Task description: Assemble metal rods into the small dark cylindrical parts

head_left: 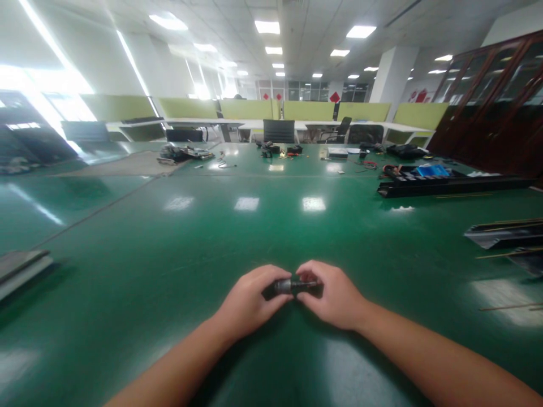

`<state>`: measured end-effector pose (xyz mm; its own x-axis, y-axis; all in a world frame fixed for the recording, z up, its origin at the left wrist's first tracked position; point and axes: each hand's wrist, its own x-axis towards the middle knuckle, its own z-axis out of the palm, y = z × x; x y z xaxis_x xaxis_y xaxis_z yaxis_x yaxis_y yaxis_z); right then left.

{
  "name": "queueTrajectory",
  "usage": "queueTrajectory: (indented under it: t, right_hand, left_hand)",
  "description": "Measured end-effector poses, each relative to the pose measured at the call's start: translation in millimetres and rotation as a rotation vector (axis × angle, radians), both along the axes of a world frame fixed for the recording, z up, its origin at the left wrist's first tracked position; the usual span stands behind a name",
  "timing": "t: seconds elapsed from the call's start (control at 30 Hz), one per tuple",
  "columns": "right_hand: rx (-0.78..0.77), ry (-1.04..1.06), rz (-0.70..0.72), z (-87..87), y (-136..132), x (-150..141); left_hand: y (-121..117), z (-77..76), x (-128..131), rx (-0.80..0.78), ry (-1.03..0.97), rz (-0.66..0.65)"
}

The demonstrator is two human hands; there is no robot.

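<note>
A small dark cylindrical object with a grey band lies level between my two hands, just above or on the green tabletop; its exact kind is too blurred to make out. My left hand is closed around its thicker end, with thumb and forefinger on either side of the grey band. From the right, my right hand curls round the thinner dark end, which runs in towards the palm. Part of that end is hidden by the fingers. The fingertips of both hands almost meet.
Dark metal channels and thin rods lie on the right. A grey flat slab is at the left edge. Electronic parts and a pile of scraps sit along the far side, before chairs and green partitions.
</note>
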<state>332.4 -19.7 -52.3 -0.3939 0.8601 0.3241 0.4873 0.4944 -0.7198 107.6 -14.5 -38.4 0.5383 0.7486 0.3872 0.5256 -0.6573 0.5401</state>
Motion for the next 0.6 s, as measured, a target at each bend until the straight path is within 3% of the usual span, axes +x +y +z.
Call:
queueTrajectory:
  t: [0.6]
  right_hand:
    - [0.115,-0.004,0.076,-3.6,0.8,-0.7]
  left_hand:
    - [0.6,-5.7,2.2,0.039,-0.020,-0.051]
